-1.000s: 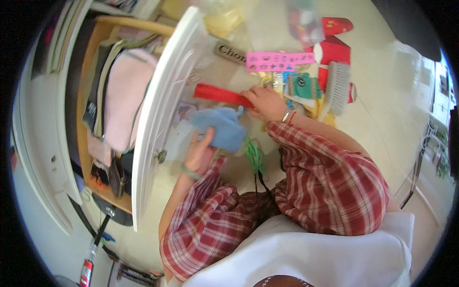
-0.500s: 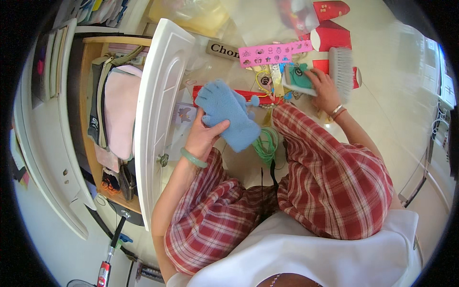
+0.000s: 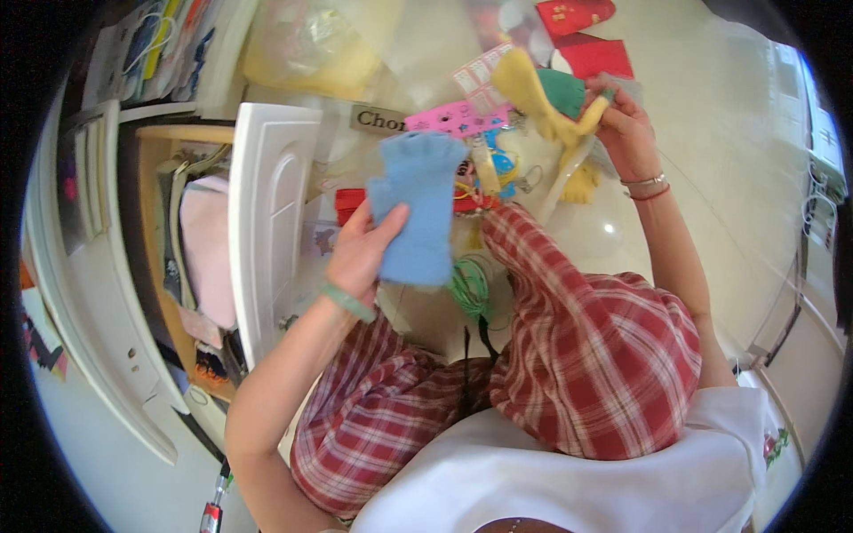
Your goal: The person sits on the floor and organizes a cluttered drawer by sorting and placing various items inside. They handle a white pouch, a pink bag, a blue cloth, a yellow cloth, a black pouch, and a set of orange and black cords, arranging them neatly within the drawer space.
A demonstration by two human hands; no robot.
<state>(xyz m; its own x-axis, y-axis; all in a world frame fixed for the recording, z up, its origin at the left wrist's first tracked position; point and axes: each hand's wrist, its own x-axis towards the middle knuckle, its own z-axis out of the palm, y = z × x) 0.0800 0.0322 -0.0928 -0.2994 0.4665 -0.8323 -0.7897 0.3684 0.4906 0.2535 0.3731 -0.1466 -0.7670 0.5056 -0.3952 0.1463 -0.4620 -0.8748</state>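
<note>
While the person sits cross-legged on the floor, each hand lifts one soft thing.

The left hand [image 3: 360,253] holds one blue glove [image 3: 418,209] upright, thumb pressed across its front and the other fingers hidden behind it. At two o'clock from it, the right hand [image 3: 626,133] pinches one yellow glove [image 3: 542,98] at its top, fingers curled tight around the cloth. Between the two gloves lie one pink card [image 3: 458,115] and one red strip [image 3: 351,204], partly hidden by the blue glove. One green cord [image 3: 469,289] lies at six o'clock below it. One white cupboard door [image 3: 267,218] stands open at nine o'clock, with one pink bag [image 3: 206,249] inside.
</note>
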